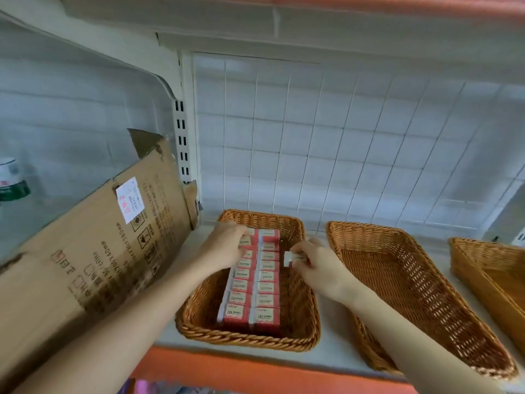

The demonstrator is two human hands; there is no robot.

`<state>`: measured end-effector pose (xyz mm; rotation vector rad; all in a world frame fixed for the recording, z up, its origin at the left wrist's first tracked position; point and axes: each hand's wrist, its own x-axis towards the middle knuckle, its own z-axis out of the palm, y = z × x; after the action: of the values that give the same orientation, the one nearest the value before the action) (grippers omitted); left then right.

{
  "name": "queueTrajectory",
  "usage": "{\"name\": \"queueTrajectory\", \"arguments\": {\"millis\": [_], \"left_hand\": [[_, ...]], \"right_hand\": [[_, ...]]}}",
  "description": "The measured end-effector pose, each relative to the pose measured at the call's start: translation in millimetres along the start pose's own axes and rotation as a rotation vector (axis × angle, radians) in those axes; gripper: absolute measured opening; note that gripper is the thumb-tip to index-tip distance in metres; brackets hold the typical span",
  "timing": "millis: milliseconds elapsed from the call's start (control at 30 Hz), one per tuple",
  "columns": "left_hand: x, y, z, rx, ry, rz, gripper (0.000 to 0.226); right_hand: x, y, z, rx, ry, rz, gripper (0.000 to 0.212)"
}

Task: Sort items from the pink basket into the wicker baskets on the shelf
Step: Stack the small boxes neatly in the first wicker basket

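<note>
While the left hand (224, 247) curls its fingers onto the small red-and-white cardboard boxes (265, 288) filling two rows in the leftmost brown wicker basket (247, 341), the right hand (318, 270) pinches a single white-ended box (292, 257) beside them. The neighbouring wicker basket (412, 294) looks empty, so sorting seems only partly done.

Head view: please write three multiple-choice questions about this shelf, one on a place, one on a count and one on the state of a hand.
1. Where do the red boxes lie?
A. in the left wicker basket
B. in a drawer
C. on the floor

2. How many rows do they form?
A. one
B. two
C. four

3. What does the right hand do?
A. hangs empty
B. pinches a small box
C. holds scissors

Answers:
1 A, they sit inside the leftmost basket.
2 B, two rows run side by side.
3 B, its fingers close on the box.
</note>
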<state>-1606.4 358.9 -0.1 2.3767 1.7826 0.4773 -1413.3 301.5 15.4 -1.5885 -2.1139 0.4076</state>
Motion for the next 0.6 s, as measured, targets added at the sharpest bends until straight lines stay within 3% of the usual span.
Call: {"name": "queueTrajectory", "arguments": {"millis": [167,600], "left_hand": [[13.2,-1.3,15.6,-0.028,0.021,0.059,0.01],[17.3,-3.9,20.2,0.006,0.033,0.01,0.013]], "right_hand": [[-9.1,-4.5,8.3,-0.008,0.04,0.035,0.027],[-10.6,-7.7,12.1,0.003,0.086,0.022,0.027]]}}
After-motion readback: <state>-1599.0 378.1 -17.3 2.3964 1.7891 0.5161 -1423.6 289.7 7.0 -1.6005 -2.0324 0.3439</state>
